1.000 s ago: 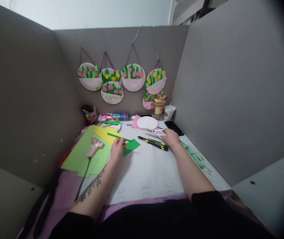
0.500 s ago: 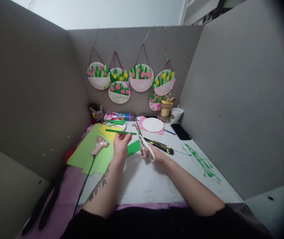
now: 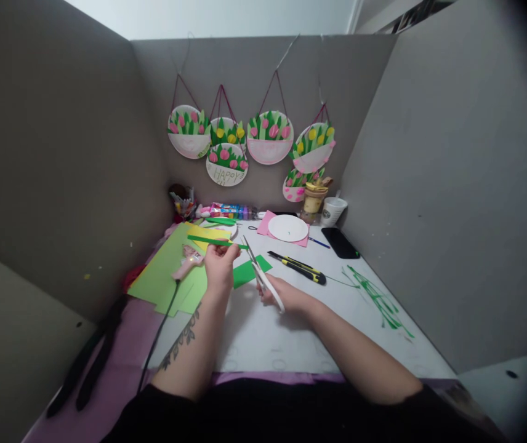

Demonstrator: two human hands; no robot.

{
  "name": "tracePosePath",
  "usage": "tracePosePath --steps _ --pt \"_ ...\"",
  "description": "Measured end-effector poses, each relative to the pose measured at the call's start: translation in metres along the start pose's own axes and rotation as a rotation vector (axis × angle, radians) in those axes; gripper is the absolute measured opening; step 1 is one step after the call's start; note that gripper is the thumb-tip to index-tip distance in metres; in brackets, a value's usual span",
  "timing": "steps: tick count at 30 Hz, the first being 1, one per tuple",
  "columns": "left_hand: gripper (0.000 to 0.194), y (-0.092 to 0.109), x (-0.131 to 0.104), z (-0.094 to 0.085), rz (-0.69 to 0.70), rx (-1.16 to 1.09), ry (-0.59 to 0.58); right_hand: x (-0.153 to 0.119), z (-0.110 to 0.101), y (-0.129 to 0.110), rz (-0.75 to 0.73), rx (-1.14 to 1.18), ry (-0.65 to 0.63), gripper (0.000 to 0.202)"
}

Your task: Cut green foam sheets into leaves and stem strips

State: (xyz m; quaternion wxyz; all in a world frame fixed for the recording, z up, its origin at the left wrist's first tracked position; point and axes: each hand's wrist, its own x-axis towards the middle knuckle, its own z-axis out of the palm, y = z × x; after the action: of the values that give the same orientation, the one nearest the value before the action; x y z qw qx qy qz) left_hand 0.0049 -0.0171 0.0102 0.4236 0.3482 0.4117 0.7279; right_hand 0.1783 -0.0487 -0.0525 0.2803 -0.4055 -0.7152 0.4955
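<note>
My left hand (image 3: 220, 264) pinches a narrow strip of green paper (image 3: 199, 239), held level above the table. My right hand (image 3: 275, 292) is closed round the white handles of a pair of scissors (image 3: 260, 272). The scissor blades point up and away, and they meet the strip's right end; whether they cut into it I cannot tell. Beneath and between my hands a green paper piece (image 3: 250, 271) lies on the white table surface. A black and yellow box cutter (image 3: 298, 267) rests just right of the scissors.
Green and yellow sheets (image 3: 152, 277) lie left, with a pink hot glue gun (image 3: 187, 264) and its cord on them. Green paper scraps (image 3: 378, 298) and a phone (image 3: 340, 243) are right. A white paper plate (image 3: 288, 228) and cup (image 3: 332, 212) stand behind; plate crafts (image 3: 270, 151) hang on the partition.
The scissors have turned leftward, and their blades have come to the right end of the green strip. My left hand still holds the strip. The view has shifted slightly.
</note>
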Motion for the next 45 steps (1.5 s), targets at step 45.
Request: tracePosePath --steps 45 --pt "0.034 -0.0029 -0.0035 0.0002 0.021 0.086 -0.063 0.0017 -0.0014 -0.0016 0.122 0.148 -0.021 0.026"
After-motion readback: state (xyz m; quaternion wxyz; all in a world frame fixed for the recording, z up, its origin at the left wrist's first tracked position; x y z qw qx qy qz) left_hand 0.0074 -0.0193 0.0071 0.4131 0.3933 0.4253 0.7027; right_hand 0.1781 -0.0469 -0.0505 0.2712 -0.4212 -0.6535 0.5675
